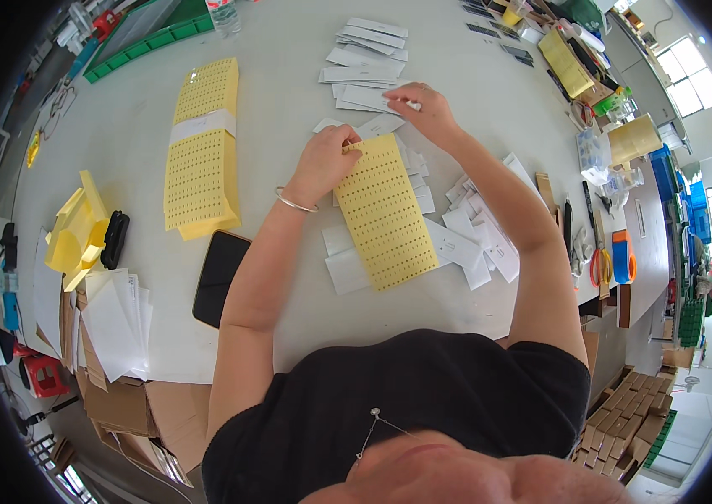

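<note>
A yellow sheet [388, 214] with rows of small dark marks lies slanted over loose white paper slips. My left hand [328, 160] pinches its upper left corner between thumb and fingers. Farther off, my right hand [427, 111] is closed in a pinch beside the lower end of a spread stack of white slips [364, 76]. Something small and white shows at its fingers; I cannot make out what it is. More white slips [482, 231] lie in a loose heap to the right of the yellow sheet.
On the left stands a banded stack of yellow sheets [202, 151]. Nearer are a black phone [220, 277], a yellow holder [79, 231] and white papers [117, 323]. Tape [624, 256], scissors [600, 267] and containers line the right edge. A green tray [150, 38] sits far left.
</note>
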The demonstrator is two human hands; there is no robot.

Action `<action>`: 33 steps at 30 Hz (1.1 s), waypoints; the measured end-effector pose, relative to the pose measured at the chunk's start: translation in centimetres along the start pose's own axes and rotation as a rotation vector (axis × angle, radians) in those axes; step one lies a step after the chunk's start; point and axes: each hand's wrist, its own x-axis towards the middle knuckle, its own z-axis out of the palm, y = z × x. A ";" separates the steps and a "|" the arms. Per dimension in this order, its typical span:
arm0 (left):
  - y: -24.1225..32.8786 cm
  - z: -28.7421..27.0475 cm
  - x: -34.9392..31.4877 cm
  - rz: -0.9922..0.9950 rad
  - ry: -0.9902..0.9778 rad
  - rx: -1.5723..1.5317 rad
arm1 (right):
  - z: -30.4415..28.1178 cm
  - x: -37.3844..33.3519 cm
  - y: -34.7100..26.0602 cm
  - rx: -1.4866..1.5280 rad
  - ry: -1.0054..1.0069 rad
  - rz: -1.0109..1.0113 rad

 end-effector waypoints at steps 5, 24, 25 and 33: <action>0.1 0.4 0.3 -0.058 -0.043 -0.021 | 0.5 -2.9 -3.2 -0.239 -0.110 -0.347; 0.5 1.1 0.0 0.003 0.007 -0.020 | 0.2 2.6 2.8 -0.203 0.050 0.042; 0.7 1.2 0.0 0.019 0.006 -0.032 | 0.6 3.2 3.4 -0.267 0.029 0.074; 1.6 0.8 -0.4 0.067 0.023 -0.067 | 3.3 3.4 4.4 -0.411 -0.073 0.271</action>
